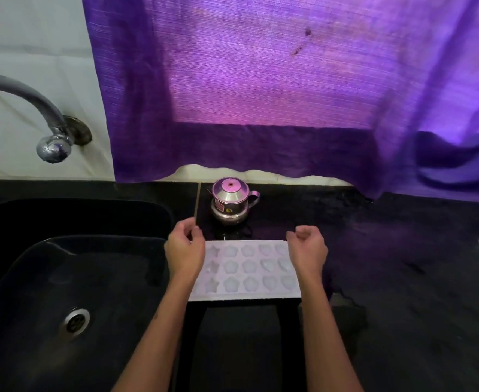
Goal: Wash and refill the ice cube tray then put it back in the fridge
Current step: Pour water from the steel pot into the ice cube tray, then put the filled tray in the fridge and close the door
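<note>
Hovering our left hand (185, 251) and right hand (307, 250), loosely curled and holding nothing, over the ice cube tray (247, 271) beside the sink (91, 219), we judge washing not yet begun.

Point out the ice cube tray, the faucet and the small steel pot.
ice cube tray (247, 267): head view, middle row of moulds.
faucet (29, 93): head view, curved spout.
small steel pot (230, 192): head view, domed lid.

Black counter (402, 278), ice cube tray (247, 271), small steel pot (230, 200)
</note>
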`<control>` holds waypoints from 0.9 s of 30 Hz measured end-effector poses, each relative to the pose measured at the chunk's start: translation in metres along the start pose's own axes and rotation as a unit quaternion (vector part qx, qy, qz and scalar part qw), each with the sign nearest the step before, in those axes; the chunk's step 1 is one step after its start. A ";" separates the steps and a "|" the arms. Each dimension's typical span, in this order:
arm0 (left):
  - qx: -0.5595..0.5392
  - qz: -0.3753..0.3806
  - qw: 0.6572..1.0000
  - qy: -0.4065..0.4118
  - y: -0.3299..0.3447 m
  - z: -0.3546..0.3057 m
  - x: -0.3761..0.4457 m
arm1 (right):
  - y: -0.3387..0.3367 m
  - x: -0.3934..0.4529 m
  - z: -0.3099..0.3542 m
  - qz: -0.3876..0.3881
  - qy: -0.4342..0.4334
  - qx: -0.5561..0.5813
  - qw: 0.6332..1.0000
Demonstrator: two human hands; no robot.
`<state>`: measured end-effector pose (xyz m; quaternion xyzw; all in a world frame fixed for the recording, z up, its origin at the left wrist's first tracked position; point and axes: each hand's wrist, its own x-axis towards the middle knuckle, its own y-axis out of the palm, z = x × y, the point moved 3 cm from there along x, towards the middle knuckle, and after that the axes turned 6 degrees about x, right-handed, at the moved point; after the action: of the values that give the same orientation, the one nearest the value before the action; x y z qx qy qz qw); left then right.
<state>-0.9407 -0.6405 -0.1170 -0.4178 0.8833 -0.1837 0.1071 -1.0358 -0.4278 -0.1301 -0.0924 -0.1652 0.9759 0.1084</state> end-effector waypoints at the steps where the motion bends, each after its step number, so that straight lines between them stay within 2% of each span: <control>1: 0.009 -0.012 1.000 0.011 -0.004 0.001 -0.002 | -0.005 -0.005 -0.005 -0.014 -0.003 -0.023 1.000; 5: 0.031 -0.041 0.999 0.017 -0.019 0.010 -0.014 | -0.018 -0.017 -0.023 -0.042 -0.002 -0.095 0.995; 9: 0.072 -0.034 0.996 -0.049 -0.027 0.024 -0.026 | -0.024 -0.024 -0.026 -0.047 -0.004 -0.135 0.990; 17: 0.084 0.013 0.990 -0.115 -0.027 0.038 -0.034 | -0.021 -0.032 -0.029 0.004 0.034 -0.133 0.991; 27: 0.038 0.049 0.989 -0.131 -0.037 0.047 -0.032 | -0.017 -0.039 -0.031 0.020 0.026 -0.075 0.997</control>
<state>-0.8785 -0.6480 -0.1439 -0.3897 0.8736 -0.1553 0.2465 -0.9889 -0.4125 -0.1477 -0.1285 -0.2329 0.9602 0.0856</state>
